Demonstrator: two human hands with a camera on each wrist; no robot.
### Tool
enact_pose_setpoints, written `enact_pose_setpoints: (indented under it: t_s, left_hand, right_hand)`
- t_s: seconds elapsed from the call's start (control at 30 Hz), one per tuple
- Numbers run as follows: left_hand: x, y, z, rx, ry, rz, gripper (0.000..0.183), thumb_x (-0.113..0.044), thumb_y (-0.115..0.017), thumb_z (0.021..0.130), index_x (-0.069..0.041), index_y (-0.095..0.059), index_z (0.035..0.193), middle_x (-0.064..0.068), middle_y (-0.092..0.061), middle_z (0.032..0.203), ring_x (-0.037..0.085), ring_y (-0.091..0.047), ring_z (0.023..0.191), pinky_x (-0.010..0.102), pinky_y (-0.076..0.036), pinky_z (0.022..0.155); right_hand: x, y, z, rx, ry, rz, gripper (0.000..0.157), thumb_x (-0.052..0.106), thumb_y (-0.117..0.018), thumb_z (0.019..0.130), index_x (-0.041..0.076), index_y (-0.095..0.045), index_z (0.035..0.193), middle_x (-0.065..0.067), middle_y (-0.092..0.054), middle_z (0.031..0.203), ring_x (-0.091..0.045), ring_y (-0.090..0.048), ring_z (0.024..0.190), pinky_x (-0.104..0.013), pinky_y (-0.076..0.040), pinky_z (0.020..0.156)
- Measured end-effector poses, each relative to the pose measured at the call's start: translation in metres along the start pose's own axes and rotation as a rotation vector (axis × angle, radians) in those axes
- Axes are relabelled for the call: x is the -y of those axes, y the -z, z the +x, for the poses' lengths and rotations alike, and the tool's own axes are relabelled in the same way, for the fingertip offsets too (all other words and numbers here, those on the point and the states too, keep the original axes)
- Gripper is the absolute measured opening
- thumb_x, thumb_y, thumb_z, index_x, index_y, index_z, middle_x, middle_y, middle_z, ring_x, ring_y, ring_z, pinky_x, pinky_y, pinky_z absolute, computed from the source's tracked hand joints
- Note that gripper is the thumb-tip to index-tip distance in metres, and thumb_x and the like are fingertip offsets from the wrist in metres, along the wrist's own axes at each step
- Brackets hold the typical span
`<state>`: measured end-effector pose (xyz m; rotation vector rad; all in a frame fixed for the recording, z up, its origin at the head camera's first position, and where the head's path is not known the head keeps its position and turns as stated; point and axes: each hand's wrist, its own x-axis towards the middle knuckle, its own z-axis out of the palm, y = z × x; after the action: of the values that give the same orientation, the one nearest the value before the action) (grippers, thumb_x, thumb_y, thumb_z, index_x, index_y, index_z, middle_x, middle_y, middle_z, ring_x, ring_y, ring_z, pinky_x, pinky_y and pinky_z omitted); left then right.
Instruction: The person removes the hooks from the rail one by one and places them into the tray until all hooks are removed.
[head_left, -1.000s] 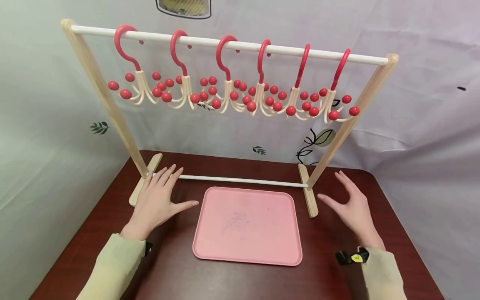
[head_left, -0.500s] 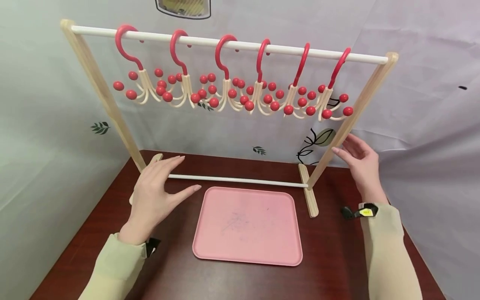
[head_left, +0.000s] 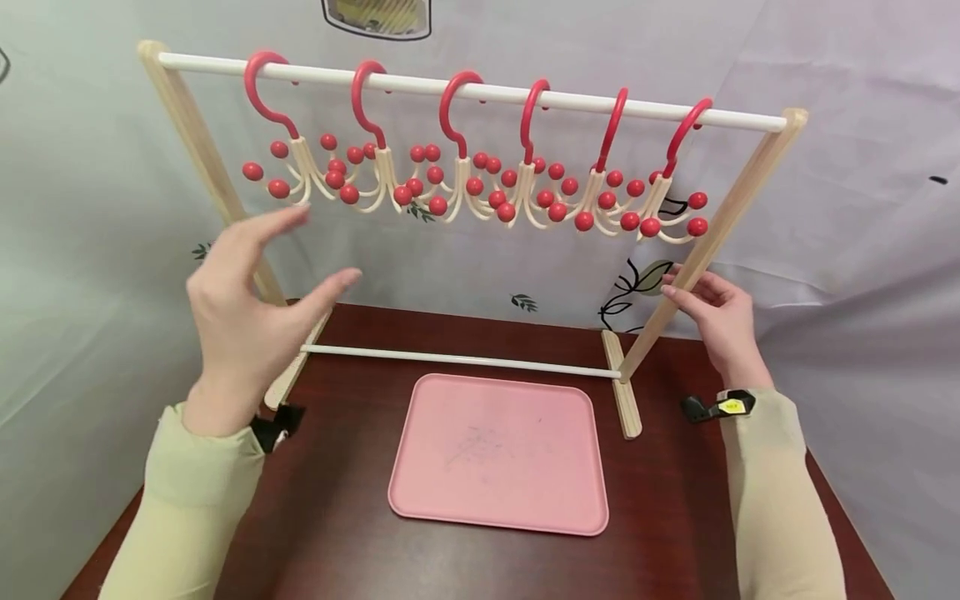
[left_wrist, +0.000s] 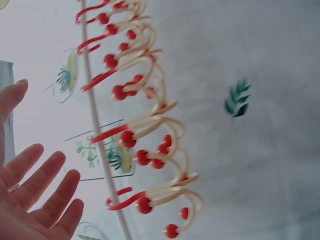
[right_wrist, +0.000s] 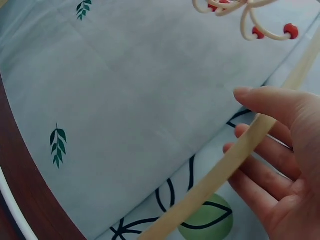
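A wooden rack carries several red-and-cream claw hangers, each with a red hook over the white top rail (head_left: 570,101) and curved prongs tipped with red balls. My right hand (head_left: 731,325) holds the rack's right post (head_left: 735,208), thumb in front and fingers curled behind; in the right wrist view the post (right_wrist: 210,182) crosses the fingers. My left hand (head_left: 243,317) is raised in front of the left post, fingers and thumb spread apart, holding nothing. Just beyond its fingertips hangs the leftmost hanger (head_left: 300,154). The left wrist view shows the hangers in a row beside the hand (left_wrist: 45,195).
A pink tray (head_left: 525,467) lies on the dark red-brown table (head_left: 330,517) in front of the rack. A white lower rail (head_left: 465,360) joins the rack's wooden feet, the right foot (head_left: 628,408) beside the tray. Patterned cloth (head_left: 465,275) hangs behind.
My right hand has gone up from beside the right foot to the right post and taken hold of it. My left hand has risen from the left foot towards the leftmost hanger.
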<state>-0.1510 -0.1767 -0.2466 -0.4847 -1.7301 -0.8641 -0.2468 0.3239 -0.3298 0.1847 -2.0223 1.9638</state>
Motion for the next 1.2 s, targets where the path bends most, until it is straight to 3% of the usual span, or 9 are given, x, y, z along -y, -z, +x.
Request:
enact_pose_setpoints:
  t_s: [0.13,0.23,0.43,0.53,0.67,0.73,1.0,1.13,1.2]
  left_hand:
    - [-0.001,-0.001,0.024,-0.019,0.013,-0.024,0.060,-0.046,-0.086,0.079,-0.001,-0.074,0.117,0.007,-0.074,0.114,0.030,-0.067,0.105,0.032,-0.049,0.097]
    - [0.008,-0.003,0.039,-0.016,0.020,-0.012,0.052,-0.030,-0.090,0.075,-0.004,-0.075,0.118,0.003,-0.074,0.113,0.024,-0.067,0.102,0.028,-0.048,0.092]
    - [0.032,-0.005,0.070,-0.035,0.063,0.024,0.049,-0.032,-0.090,0.077,-0.012,-0.076,0.120,-0.005,-0.073,0.113,0.010,-0.066,0.102,0.021,-0.049,0.091]
    - [0.037,-0.003,0.085,-0.045,0.174,0.027,0.049,-0.033,-0.089,0.078,-0.015,-0.075,0.121,-0.007,-0.071,0.117,0.011,-0.065,0.105,0.022,-0.049,0.096]
    - [0.039,-0.001,0.101,-0.040,0.400,0.027,0.049,-0.032,-0.088,0.080,-0.021,-0.072,0.125,-0.006,-0.068,0.123,0.011,-0.061,0.109,0.021,-0.044,0.101]
    - [0.041,0.001,0.106,-0.025,0.480,0.034,0.051,-0.033,-0.087,0.080,-0.023,-0.071,0.127,-0.005,-0.066,0.125,0.009,-0.060,0.110,0.021,-0.042,0.102]
    - [0.062,0.001,0.114,0.046,0.629,0.002,0.052,-0.034,-0.087,0.082,-0.024,-0.068,0.129,-0.003,-0.069,0.125,0.009,-0.065,0.098,0.020,-0.047,0.097]
    - [0.067,0.000,0.120,0.092,0.683,-0.045,0.040,-0.030,-0.083,0.086,-0.023,-0.073,0.124,-0.004,-0.074,0.114,0.006,-0.070,0.086,0.016,-0.056,0.073]
    - [0.068,-0.001,0.123,0.112,0.724,-0.066,0.034,-0.027,-0.081,0.089,-0.021,-0.075,0.122,-0.004,-0.075,0.107,0.006,-0.069,0.079,0.013,-0.054,0.058]
  right_hand:
    - [0.002,0.005,0.001,0.066,-0.004,0.123,0.037,-0.004,-0.075,0.090,-0.003,-0.068,0.126,-0.006,-0.076,0.107,-0.014,-0.072,0.098,-0.022,-0.056,0.086]
    - [0.003,0.009,0.000,0.085,-0.018,0.176,0.033,-0.009,-0.073,0.089,0.002,-0.073,0.120,-0.006,-0.076,0.105,-0.015,-0.073,0.096,-0.024,-0.057,0.084]
    - [0.000,0.012,0.002,0.072,-0.015,0.123,0.033,-0.007,-0.077,0.087,0.002,-0.074,0.118,-0.007,-0.076,0.105,-0.014,-0.073,0.095,-0.024,-0.058,0.082]
    - [-0.002,0.012,0.002,0.068,-0.010,0.113,0.034,-0.008,-0.077,0.087,0.000,-0.073,0.119,-0.007,-0.076,0.105,-0.014,-0.073,0.094,-0.024,-0.058,0.081]
    - [-0.003,0.012,0.002,0.062,-0.009,0.103,0.033,-0.008,-0.077,0.086,0.001,-0.073,0.118,-0.005,-0.077,0.102,-0.014,-0.073,0.093,-0.024,-0.058,0.081]
    - [-0.003,0.012,0.001,0.058,-0.010,0.099,0.032,-0.007,-0.077,0.086,0.002,-0.074,0.116,-0.005,-0.077,0.101,-0.014,-0.073,0.093,-0.024,-0.058,0.080]
    - [-0.002,0.012,0.001,0.064,-0.024,0.127,0.031,-0.010,-0.075,0.087,0.004,-0.075,0.115,-0.005,-0.077,0.100,-0.014,-0.073,0.092,-0.024,-0.058,0.079]
    - [-0.002,0.012,0.001,0.063,-0.028,0.127,0.031,-0.010,-0.075,0.087,0.005,-0.075,0.115,-0.005,-0.077,0.101,-0.014,-0.073,0.093,-0.024,-0.058,0.079]
    - [-0.003,0.011,0.001,0.062,-0.028,0.132,0.031,-0.010,-0.074,0.087,0.004,-0.075,0.115,-0.005,-0.077,0.101,-0.014,-0.073,0.093,-0.024,-0.058,0.080]
